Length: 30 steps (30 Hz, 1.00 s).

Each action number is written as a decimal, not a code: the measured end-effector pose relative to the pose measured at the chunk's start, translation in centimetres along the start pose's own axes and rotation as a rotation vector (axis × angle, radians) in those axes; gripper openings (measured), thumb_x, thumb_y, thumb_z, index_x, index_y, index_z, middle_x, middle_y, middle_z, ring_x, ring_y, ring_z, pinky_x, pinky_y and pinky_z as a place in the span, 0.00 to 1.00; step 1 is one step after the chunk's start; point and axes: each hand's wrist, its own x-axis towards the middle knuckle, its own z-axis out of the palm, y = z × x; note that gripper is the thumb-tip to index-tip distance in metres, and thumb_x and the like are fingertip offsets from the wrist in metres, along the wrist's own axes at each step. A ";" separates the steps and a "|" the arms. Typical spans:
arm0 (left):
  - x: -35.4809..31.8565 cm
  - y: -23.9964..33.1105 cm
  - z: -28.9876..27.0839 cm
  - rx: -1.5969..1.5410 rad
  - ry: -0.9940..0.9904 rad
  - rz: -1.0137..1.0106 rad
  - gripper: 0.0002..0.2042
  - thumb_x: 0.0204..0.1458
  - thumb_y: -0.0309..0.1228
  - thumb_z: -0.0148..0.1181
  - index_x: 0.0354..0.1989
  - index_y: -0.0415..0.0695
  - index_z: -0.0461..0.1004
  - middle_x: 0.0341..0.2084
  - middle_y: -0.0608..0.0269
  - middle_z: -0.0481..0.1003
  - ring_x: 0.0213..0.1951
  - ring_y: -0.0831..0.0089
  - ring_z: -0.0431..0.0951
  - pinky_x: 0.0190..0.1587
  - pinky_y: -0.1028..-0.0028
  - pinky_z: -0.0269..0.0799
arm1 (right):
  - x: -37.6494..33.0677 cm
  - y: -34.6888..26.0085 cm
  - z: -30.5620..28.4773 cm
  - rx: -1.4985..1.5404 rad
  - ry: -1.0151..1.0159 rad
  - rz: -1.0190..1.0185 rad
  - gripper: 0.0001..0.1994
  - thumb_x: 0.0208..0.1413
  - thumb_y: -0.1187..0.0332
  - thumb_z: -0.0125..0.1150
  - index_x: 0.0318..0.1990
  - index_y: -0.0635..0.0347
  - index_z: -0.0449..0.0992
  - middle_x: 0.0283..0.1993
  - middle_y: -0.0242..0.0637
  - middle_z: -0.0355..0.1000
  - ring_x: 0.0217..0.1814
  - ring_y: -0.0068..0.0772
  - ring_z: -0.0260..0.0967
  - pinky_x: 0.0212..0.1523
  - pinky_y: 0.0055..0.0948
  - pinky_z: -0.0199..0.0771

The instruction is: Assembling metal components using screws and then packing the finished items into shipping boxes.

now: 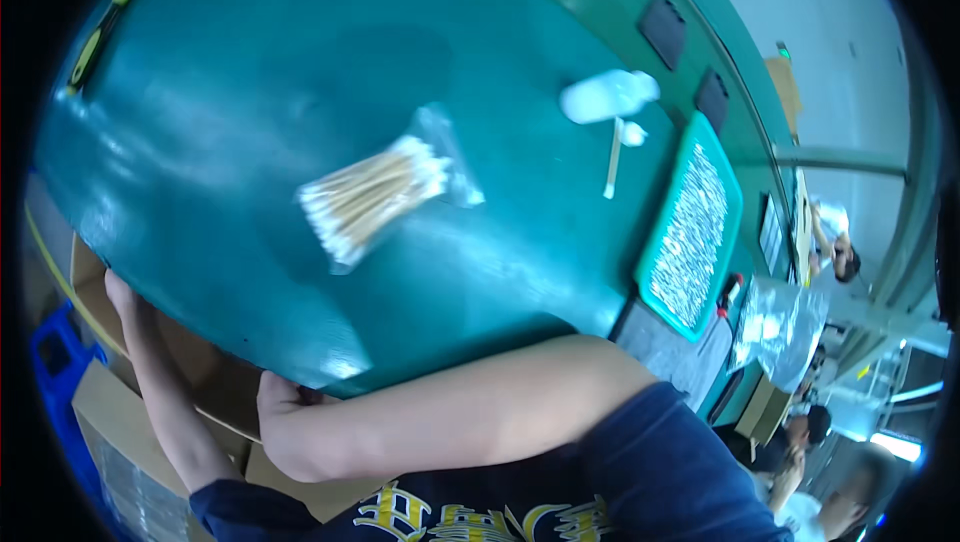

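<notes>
Both my arms reach down to the left, past the edge of the green table. My left hand (118, 290) is at the far left, beside an open cardboard box (205, 367) that stands below the table edge. My right hand (283, 400) is bent over the same box, close under the table rim. The fingers of both hands are mostly hidden, so what they hold does not show. On the table ahead of them lies a clear bag of cotton swabs (372, 192) with white tips.
A white bottle (605, 97) lies beside a single swab (612, 160). To the right, a green tray (648, 287) holds many small white pieces, near a clear plastic bag (775, 327). A yellow-and-black tool (95, 47) lies far left, a blue crate (65, 352) below. People work at right.
</notes>
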 end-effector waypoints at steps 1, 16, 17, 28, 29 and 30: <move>-0.5 -0.5 -1.4 -0.036 -0.008 0.116 0.20 0.64 0.37 0.56 0.58 0.36 0.75 0.47 0.50 0.81 0.45 0.62 0.83 0.47 0.65 0.80 | -0.5 -0.2 -0.1 0.007 0.034 -0.018 0.06 0.49 0.71 0.61 0.28 0.58 0.84 0.27 0.37 0.78 0.25 0.39 0.72 0.27 0.37 0.71; -17.7 -7.0 -33.6 -0.083 0.292 1.954 0.16 0.64 0.29 0.58 0.57 0.34 0.74 0.44 0.54 0.82 0.46 0.70 0.83 0.45 0.76 0.78 | -0.2 -7.9 -0.7 -0.155 0.530 -0.471 0.11 0.54 0.67 0.56 0.33 0.61 0.85 0.34 0.40 0.82 0.30 0.45 0.74 0.33 0.44 0.76; -20.4 -8.1 -34.7 -0.055 0.329 2.114 0.15 0.64 0.28 0.57 0.56 0.34 0.74 0.43 0.53 0.81 0.46 0.69 0.83 0.44 0.76 0.78 | -1.9 -8.7 -0.5 -0.182 0.543 -0.529 0.12 0.54 0.67 0.55 0.33 0.61 0.85 0.35 0.40 0.82 0.30 0.46 0.74 0.33 0.45 0.76; -49.9 -10.0 -20.2 -0.104 -0.071 2.961 0.08 0.49 0.25 0.60 0.38 0.45 0.77 0.42 0.65 0.73 0.38 0.70 0.68 0.46 0.71 0.68 | -29.3 9.1 16.0 1.504 1.092 -0.606 0.33 0.71 0.44 0.47 0.67 0.67 0.65 0.57 0.46 0.74 0.53 0.31 0.74 0.58 0.28 0.71; -51.3 -10.2 -19.1 -0.026 -0.065 3.009 0.10 0.49 0.25 0.60 0.41 0.45 0.77 0.45 0.66 0.74 0.40 0.70 0.69 0.47 0.70 0.69 | -29.8 9.5 17.2 1.533 1.165 -0.510 0.30 0.71 0.48 0.49 0.66 0.67 0.66 0.56 0.44 0.75 0.53 0.30 0.74 0.57 0.27 0.71; -53.0 -9.9 -17.9 -0.062 -0.085 3.034 0.10 0.49 0.25 0.60 0.41 0.45 0.77 0.45 0.66 0.74 0.40 0.70 0.69 0.47 0.70 0.69 | -30.7 10.2 18.5 1.558 1.260 -0.391 0.28 0.70 0.52 0.52 0.64 0.67 0.68 0.55 0.43 0.75 0.53 0.30 0.73 0.57 0.27 0.71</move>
